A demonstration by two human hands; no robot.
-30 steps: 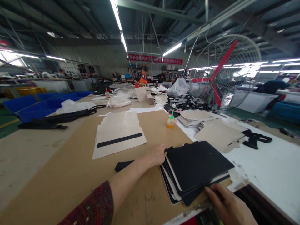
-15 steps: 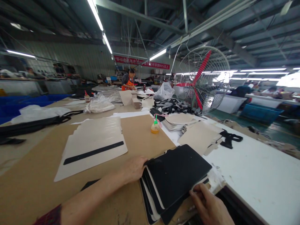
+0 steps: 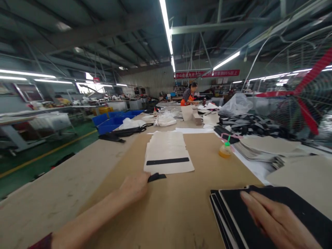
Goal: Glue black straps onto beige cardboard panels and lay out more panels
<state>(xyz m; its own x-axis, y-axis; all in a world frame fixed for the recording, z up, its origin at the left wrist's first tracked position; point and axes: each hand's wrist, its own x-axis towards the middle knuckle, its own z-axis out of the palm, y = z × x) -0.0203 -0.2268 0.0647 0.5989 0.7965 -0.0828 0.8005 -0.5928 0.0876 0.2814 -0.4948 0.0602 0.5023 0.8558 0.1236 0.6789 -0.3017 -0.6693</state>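
My left hand (image 3: 136,185) is closed at the left end of a short black strip (image 3: 157,177), just in front of a fanned pile of beige sheets (image 3: 168,150); the fingertips are partly hidden. A long black strip (image 3: 168,161) lies across the nearest sheet. My right hand (image 3: 275,218) extends its fingers over the top of a stack of black panels (image 3: 233,207) with pale edges, at the lower right. Whether the fingers press on the top panel, I cannot tell.
A bottle with a green nozzle and amber liquid (image 3: 225,148) stands on the brown board (image 3: 181,204). More beige panels (image 3: 269,148) are piled at right, near black scraps and a large fan (image 3: 298,91). Blue bins (image 3: 111,124) stand left; a person (image 3: 190,95) works at the far end.
The view has turned left. My left hand has left the panel stack and moved to the short black strip. My right hand has shifted from the stack's near edge to above its top.
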